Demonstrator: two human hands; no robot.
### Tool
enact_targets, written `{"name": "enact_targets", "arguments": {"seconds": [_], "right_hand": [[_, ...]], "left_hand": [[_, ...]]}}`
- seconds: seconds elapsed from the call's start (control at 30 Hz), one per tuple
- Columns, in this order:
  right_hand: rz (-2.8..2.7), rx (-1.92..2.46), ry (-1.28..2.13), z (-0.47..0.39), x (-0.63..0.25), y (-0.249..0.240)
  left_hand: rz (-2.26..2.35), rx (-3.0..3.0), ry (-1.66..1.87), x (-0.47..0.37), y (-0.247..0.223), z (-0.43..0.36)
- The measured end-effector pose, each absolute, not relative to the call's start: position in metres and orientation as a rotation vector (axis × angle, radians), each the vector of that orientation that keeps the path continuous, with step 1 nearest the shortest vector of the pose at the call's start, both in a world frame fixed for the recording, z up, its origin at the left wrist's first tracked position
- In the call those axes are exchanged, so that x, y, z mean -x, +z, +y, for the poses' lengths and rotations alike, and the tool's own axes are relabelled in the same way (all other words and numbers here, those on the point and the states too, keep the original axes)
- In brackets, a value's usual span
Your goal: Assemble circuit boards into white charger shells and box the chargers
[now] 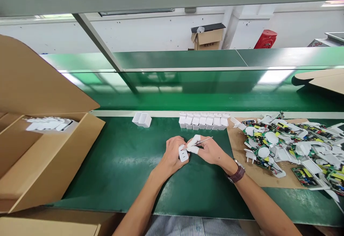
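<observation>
My left hand (172, 152) is closed round a small white charger housing (184, 155), whose slotted end faces up. In my right hand (209, 150) a thin pair of metal tweezers (205, 140) is pinched between thumb and finger, both in white finger cots (192, 149). The tweezers' tip reaches the slotted end of the housing. Just beyond my hands stands a row of several white casings (202, 122). Two more open white casings (142, 119) stand together farther left.
On the right, circuit boards with white plastic parts (271, 139) lie heaped on a cardboard sheet (239, 153). An open cardboard box (53, 164) holding white parts (49, 123) stands on the left. Behind the green worktop (129, 164) runs a green conveyor belt (188, 98).
</observation>
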State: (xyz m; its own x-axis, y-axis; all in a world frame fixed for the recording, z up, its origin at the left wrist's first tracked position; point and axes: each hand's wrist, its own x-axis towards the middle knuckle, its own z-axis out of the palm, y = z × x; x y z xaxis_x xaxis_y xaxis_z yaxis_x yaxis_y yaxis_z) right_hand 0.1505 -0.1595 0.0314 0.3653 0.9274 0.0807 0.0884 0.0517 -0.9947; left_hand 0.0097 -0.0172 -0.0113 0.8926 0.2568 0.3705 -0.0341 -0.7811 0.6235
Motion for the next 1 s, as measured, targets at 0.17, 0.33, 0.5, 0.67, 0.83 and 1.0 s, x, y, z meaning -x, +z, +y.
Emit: {"name": "enact_targets", "arguments": {"seconds": [0.17,0.33,0.5,0.67,0.83,1.0], "right_hand": [[-0.801,1.315,0.816,-0.162,-0.139,0.014],[-0.696,1.287,0.730,-0.172,-0.139,0.009],[-0.817,1.536,0.468,-0.191,-0.153,0.017],[-1.405,1.913,0.052,-0.226,-0.167,0.009],[-1.673,2.184,-0.179,-0.257,-0.170,-0.012],[-1.554,2.048,-0.201,-0.248,-0.146,0.014]], "left_hand": [[0.149,-2.424,0.607,-0.009,-0.017,-0.015],[0.102,-2.457,0.604,-0.007,-0.015,-0.014],[0.153,-2.532,0.714,-0.001,-0.009,-0.014],[0.208,-2.380,0.754,0.005,-0.007,-0.013],[0.440,-1.636,0.618,0.005,0.004,-0.014],[0.490,-0.902,0.420,-0.002,0.017,-0.012]]}}
